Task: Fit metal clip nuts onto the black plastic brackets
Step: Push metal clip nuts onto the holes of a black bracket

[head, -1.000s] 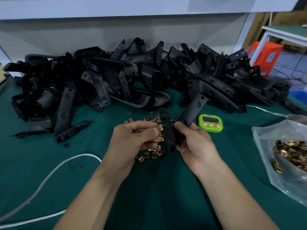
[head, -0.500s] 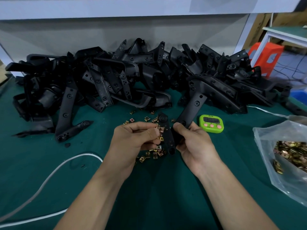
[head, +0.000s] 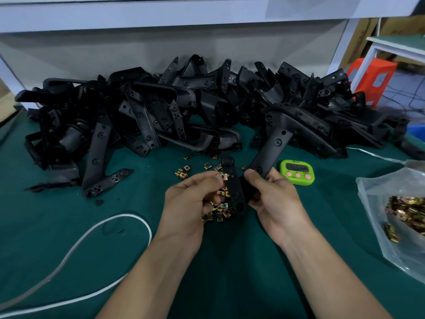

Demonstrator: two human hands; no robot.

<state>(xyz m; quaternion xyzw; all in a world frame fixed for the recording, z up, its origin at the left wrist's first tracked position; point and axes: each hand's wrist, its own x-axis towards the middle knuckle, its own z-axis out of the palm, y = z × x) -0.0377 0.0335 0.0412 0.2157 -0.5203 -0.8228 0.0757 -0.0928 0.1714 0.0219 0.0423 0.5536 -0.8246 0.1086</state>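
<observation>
My right hand (head: 273, 201) grips a black plastic bracket (head: 234, 185) at its bend, one arm pointing up left, the other up right. My left hand (head: 190, 201) pinches a brass clip nut (head: 222, 176) between thumb and forefinger, touching the left edge of the bracket's near arm. Loose clip nuts (head: 220, 209) lie scattered on the green mat under and beyond my hands. A big heap of black brackets (head: 184, 111) fills the back of the table.
A green timer (head: 297, 172) sits right of my hands. A clear plastic bag of clip nuts (head: 404, 210) lies at the right edge. A white cable (head: 76, 247) loops across the mat (head: 57, 226) at left. An orange stool (head: 372, 81) stands beyond the table.
The bracket has tilted slightly and my left hand has kept the clip nut against its edge; both hands stay nearly in place.
</observation>
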